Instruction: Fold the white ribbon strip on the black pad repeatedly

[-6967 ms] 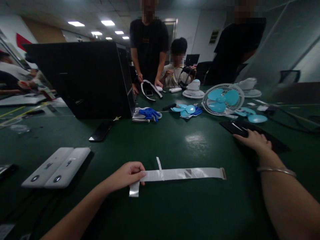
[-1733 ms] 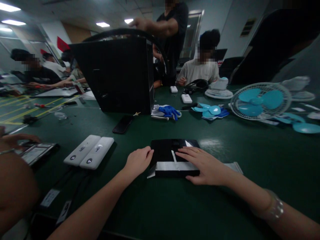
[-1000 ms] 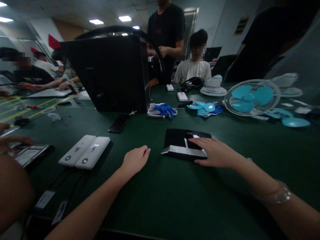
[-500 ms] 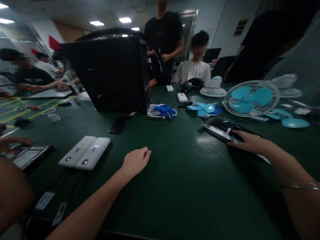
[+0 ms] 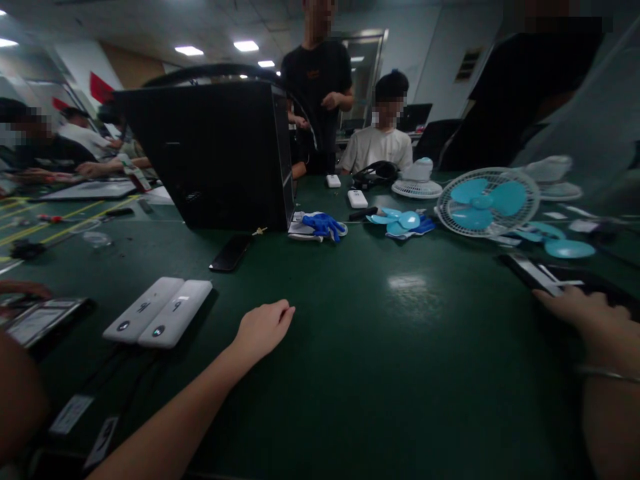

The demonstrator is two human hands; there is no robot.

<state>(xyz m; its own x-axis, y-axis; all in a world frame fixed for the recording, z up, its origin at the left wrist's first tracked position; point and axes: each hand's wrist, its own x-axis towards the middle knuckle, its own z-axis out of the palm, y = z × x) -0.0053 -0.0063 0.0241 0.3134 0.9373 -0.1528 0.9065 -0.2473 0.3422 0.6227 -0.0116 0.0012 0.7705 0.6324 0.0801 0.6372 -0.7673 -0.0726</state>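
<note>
My left hand [image 5: 264, 328] rests on the green table in a loose fist, with nothing visible in it. Far to the right, my right hand [image 5: 583, 308] has its fingers over the near edge of a flat black object [image 5: 607, 283] with a pale silvery strip; it grips this edge, and much of the object lies hidden behind the hand. What kind of object it is I cannot make out. Two white power banks [image 5: 176, 313] lie side by side left of my left hand, cables running toward me. Beyond them is a black phone [image 5: 231, 253].
A large black computer case [image 5: 215, 153] stands at the back left. Blue-and-white gloves [image 5: 320, 227], light-blue fan blades [image 5: 395, 220] and a fan [image 5: 487, 202] line the far side. At the left edge another person's hand [image 5: 23, 288] is over a device. Several people are around.
My right hand and the flat black object have moved right across the table, to the right edge of view. My left hand keeps its place and fist. The view has shifted slightly.
</note>
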